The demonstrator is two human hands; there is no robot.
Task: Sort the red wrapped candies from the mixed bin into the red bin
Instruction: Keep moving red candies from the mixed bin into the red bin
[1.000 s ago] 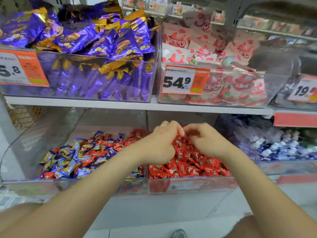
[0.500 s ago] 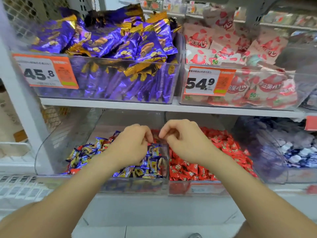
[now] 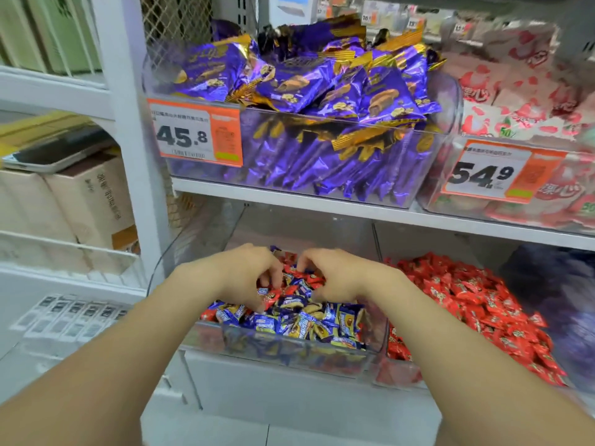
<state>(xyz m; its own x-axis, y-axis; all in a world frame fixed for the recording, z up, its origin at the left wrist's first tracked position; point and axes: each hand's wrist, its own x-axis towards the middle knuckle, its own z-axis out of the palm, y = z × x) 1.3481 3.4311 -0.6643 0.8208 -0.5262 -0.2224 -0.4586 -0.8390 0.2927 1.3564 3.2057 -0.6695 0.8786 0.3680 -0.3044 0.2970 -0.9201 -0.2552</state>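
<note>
Haphazardly, red candies askew, in mixed bin

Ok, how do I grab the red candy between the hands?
Probably pinch the red candy across its middle, straight down from above: it lies on top of the blue candies in the mixed bin, with the left hand and right hand crowding its sides.

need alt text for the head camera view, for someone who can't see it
A person's left hand and right hand dig with curled fingers into the clear mixed bin of blue and red wrapped candies. To its right stands the red bin, heaped with red candies; on the shelf above, purple packets fill another bin.
</note>
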